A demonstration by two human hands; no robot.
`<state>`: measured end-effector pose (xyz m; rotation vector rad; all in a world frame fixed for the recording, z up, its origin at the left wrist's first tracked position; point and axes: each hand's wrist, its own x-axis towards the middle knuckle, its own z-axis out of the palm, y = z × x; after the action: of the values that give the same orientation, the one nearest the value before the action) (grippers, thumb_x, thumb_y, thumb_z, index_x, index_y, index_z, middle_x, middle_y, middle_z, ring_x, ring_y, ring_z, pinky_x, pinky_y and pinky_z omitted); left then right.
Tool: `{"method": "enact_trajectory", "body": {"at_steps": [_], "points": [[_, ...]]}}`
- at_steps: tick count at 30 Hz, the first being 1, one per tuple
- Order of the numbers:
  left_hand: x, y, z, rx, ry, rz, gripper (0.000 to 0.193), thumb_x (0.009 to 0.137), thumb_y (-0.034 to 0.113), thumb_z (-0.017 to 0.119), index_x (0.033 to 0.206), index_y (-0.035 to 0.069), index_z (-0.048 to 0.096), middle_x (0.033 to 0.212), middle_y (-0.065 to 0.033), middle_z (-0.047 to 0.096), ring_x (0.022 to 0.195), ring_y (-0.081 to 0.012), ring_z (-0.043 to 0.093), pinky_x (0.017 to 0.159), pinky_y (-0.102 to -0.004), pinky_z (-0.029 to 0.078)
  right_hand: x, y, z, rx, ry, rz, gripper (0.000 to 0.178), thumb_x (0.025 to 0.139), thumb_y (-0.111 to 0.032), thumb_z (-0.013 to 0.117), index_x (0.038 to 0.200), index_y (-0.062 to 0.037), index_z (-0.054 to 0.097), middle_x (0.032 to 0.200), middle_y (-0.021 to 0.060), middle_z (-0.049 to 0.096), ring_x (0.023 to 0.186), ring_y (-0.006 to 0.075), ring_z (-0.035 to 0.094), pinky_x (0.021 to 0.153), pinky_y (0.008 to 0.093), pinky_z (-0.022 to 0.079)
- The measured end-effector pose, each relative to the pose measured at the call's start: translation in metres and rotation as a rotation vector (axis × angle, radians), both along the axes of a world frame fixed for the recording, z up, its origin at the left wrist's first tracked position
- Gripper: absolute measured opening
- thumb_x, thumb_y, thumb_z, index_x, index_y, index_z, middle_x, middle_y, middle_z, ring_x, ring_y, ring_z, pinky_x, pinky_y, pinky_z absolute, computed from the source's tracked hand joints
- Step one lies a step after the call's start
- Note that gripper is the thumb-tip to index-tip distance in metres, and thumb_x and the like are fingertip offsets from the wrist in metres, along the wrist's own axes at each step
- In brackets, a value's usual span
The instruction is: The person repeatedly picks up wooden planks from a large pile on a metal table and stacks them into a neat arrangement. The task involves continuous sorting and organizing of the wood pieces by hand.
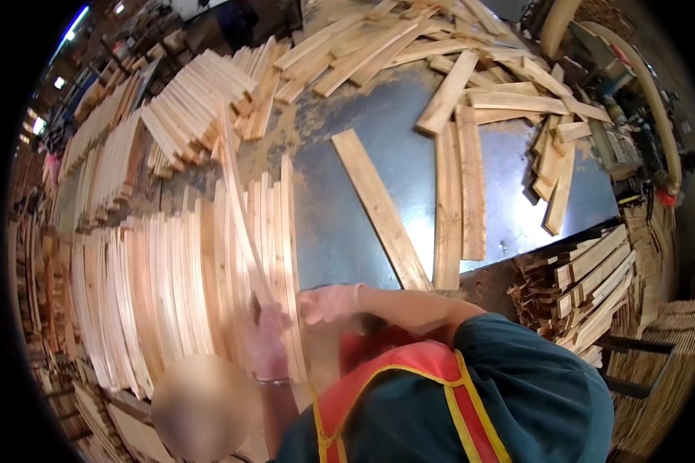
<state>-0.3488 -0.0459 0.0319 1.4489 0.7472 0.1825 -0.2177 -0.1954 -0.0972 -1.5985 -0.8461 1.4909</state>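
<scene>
My left hand [269, 343], in a pinkish glove and smeared by motion, is closed round the lower end of a long wooden slat [242, 220]. The slat slants up and away over a row of slats [150, 293] stacked on edge. My right hand [328, 303], also gloved and blurred, is beside the near end of the row's rightmost slat [289, 231]. Its fingers are too smeared to make out. Below it shows a pale blurred strip [324, 355] that I cannot identify. Right of the row, a single board [382, 208] lies slanted on the metal tabletop [328, 208].
Two boards [459, 193] lie side by side on the metal top, below a loose heap of boards [510, 85]. More slats [197, 100] stand in rows at the far left. Offcuts [587, 278] are stacked off the right edge. A ribbed hose [656, 116] hangs at the far right.
</scene>
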Motion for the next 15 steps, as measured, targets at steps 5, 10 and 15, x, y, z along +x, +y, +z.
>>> {"method": "enact_trajectory", "body": {"at_steps": [5, 10, 15], "points": [[0.004, -0.061, -0.031, 0.094, -0.091, -0.353, 0.063, 0.102, 0.025, 0.063, 0.159, 0.005, 0.045, 0.126, -0.0098, 0.067, 0.108, -0.0236, 0.068, 0.091, -0.0377, 0.057, -0.006, -0.064, 0.06, 0.174, 0.499, -0.848, 0.056, 0.097, -0.031, 0.077, 0.143, -0.006, 0.06, 0.123, 0.0104, 0.068, 0.113, 0.0195, 0.065, 0.102, 0.0372, 0.053], [0.042, -0.106, -0.054, 0.525, 0.063, -0.649, 0.09, 0.091, 0.029, 0.074, 0.167, 0.006, 0.032, 0.152, -0.0224, 0.052, 0.127, -0.0367, 0.063, 0.105, -0.0452, 0.052, 0.074, -0.117, 0.103, 0.343, 0.12, -1.044, 0.035, 0.097, -0.031, 0.07, 0.12, -0.0047, 0.07, 0.115, 0.008, 0.072, 0.109, 0.0211, 0.067, 0.1, 0.0375, 0.053], [0.112, -0.154, -0.058, 0.89, 0.099, -0.797, 0.099, 0.082, 0.045, 0.081, 0.162, 0.007, 0.038, 0.159, -0.0204, 0.045, 0.147, -0.0422, 0.043, 0.119, -0.0509, 0.038, 0.38, -0.261, 0.238, 0.281, -0.681, -1.271, 0.041, 0.105, -0.042, 0.055, 0.119, -0.004, 0.065, 0.109, 0.0074, 0.067, 0.107, 0.0181, 0.063, 0.093, 0.0421, 0.055]]}}
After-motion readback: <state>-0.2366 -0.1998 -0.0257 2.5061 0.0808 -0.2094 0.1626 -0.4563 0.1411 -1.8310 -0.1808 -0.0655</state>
